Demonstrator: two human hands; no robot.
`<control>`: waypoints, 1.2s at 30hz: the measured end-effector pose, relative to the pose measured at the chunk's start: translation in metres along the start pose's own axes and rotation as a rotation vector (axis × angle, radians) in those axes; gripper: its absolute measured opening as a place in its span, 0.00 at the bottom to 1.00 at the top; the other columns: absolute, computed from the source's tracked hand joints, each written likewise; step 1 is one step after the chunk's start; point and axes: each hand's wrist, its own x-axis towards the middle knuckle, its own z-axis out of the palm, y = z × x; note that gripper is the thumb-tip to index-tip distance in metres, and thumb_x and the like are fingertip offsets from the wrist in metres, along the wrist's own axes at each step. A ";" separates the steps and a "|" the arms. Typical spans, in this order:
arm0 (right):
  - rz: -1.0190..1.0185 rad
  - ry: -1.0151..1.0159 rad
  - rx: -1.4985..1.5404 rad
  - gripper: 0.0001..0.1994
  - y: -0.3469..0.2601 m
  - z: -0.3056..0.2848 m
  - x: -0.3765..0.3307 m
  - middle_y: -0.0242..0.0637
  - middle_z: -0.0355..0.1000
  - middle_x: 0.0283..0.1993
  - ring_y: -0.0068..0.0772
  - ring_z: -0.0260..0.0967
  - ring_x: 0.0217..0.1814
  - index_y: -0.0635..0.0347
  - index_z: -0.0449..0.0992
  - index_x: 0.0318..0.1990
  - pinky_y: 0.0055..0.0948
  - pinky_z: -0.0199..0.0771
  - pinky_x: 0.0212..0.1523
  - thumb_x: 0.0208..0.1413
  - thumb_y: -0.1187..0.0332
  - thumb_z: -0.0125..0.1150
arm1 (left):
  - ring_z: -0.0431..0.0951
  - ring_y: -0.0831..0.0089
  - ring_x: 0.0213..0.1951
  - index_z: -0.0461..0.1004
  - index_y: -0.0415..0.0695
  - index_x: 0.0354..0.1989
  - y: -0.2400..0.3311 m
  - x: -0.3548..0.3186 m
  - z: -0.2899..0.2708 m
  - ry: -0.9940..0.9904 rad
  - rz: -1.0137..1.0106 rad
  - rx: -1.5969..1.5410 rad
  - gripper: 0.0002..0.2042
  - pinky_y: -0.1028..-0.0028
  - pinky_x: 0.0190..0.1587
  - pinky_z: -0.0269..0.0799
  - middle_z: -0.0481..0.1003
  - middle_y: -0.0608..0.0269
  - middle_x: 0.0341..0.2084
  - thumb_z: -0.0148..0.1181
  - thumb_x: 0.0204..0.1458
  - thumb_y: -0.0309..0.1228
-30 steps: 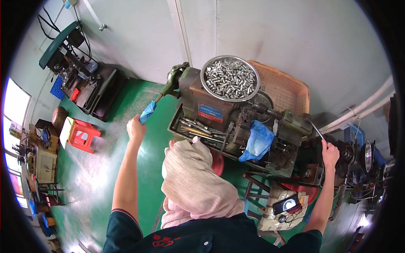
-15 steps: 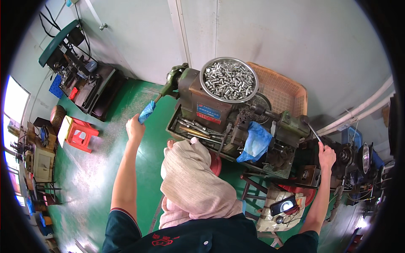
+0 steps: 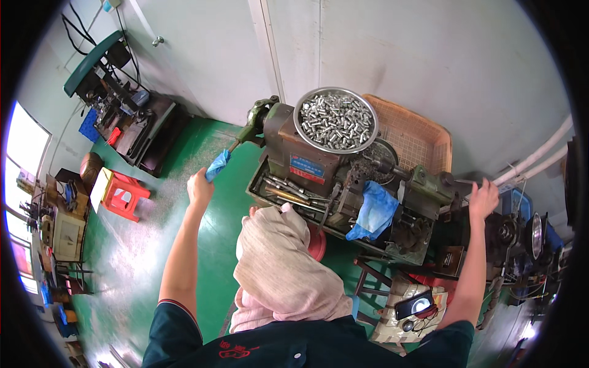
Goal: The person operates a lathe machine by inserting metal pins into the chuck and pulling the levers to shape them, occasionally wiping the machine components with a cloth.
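My left hand (image 3: 200, 189) is closed around the end of a lever (image 3: 234, 145) whose grip is wrapped in blue plastic or cloth. This lever sticks out from the left end of a small lathe (image 3: 310, 150). At the machine's right end, my right hand (image 3: 484, 198) has its fingers on a thin metal handle (image 3: 464, 181). A steel bowl (image 3: 298, 132) full of short shiny metal pieces sits on top of the headstock. Over the front of the lathe hangs a blue cloth (image 3: 374, 210). Metal shavings hide part of the middle of the machine.
Tools and rods lie in the lathe's tray (image 3: 261, 197). Behind it stands an orange plastic basket (image 3: 438, 138). A phone (image 3: 414, 305) rests on a covered stool at right. On the left are a red stool (image 3: 126, 195) and a drill press (image 3: 92, 64).
My right hand has moved up and slightly right, swinging the thin handle from slanting down to nearly level. The left hand stays on the wrapped lever; the whole view has shifted slightly.
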 end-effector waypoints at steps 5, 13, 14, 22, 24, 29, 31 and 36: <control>-0.130 -0.111 0.706 0.09 -0.151 -0.014 0.032 0.41 0.68 0.31 0.41 0.63 0.38 0.59 0.71 0.28 0.37 0.63 0.40 0.34 0.69 0.55 | 0.70 0.51 0.26 0.67 0.43 0.20 -0.003 0.000 0.003 0.021 -0.014 0.035 0.04 0.60 0.29 0.65 0.69 0.49 0.17 0.49 0.33 0.23; -0.216 -0.862 1.263 0.09 -0.257 -0.018 0.020 0.37 0.70 0.22 0.31 0.68 0.26 0.62 0.72 0.23 0.26 0.66 0.31 0.31 0.69 0.58 | 0.70 0.52 0.27 0.70 0.45 0.22 0.000 -0.005 0.005 0.010 -0.085 0.033 0.05 0.61 0.29 0.65 0.70 0.51 0.19 0.49 0.34 0.24; -0.213 -0.878 1.270 0.09 -0.261 -0.021 0.018 0.37 0.71 0.22 0.32 0.69 0.27 0.62 0.72 0.24 0.26 0.66 0.31 0.31 0.69 0.59 | 0.70 0.52 0.27 0.70 0.45 0.22 -0.001 -0.007 0.006 0.012 -0.088 0.036 0.05 0.61 0.29 0.65 0.70 0.51 0.19 0.49 0.34 0.24; -0.220 -0.903 1.314 0.11 -0.267 -0.015 0.015 0.39 0.72 0.26 0.32 0.69 0.29 0.61 0.74 0.26 0.26 0.66 0.33 0.30 0.69 0.59 | 0.71 0.53 0.27 0.70 0.45 0.23 0.039 -0.033 -0.001 0.010 -0.177 0.000 0.05 0.61 0.29 0.65 0.71 0.51 0.19 0.50 0.34 0.25; -0.236 -0.863 1.310 0.10 -0.266 -0.010 0.013 0.39 0.72 0.25 0.32 0.69 0.29 0.61 0.75 0.25 0.26 0.66 0.33 0.30 0.69 0.59 | 0.71 0.53 0.26 0.69 0.44 0.23 0.054 -0.042 0.000 -0.019 -0.171 0.009 0.05 0.61 0.28 0.65 0.70 0.51 0.19 0.51 0.33 0.25; -0.304 -0.844 1.225 0.07 -0.255 -0.038 0.028 0.38 0.71 0.21 0.36 0.69 0.25 0.59 0.75 0.22 0.28 0.67 0.30 0.29 0.69 0.59 | 0.71 0.52 0.25 0.67 0.43 0.20 0.058 -0.048 -0.002 0.001 -0.169 -0.040 0.03 0.60 0.28 0.65 0.70 0.50 0.17 0.51 0.33 0.25; -0.254 -0.671 0.997 0.06 -0.244 -0.032 0.037 0.37 0.71 0.21 0.36 0.68 0.25 0.58 0.75 0.21 0.28 0.67 0.30 0.30 0.69 0.59 | 0.71 0.52 0.25 0.67 0.43 0.20 0.059 -0.048 -0.002 0.003 -0.170 -0.045 0.03 0.60 0.28 0.65 0.70 0.50 0.17 0.51 0.33 0.25; -0.088 0.014 0.674 0.05 -0.236 -0.062 0.070 0.34 0.70 0.20 0.34 0.65 0.28 0.56 0.74 0.21 0.27 0.65 0.32 0.32 0.69 0.59 | 0.71 0.52 0.25 0.67 0.42 0.20 0.063 -0.047 -0.003 0.007 -0.173 -0.057 0.04 0.60 0.28 0.65 0.70 0.50 0.17 0.51 0.33 0.24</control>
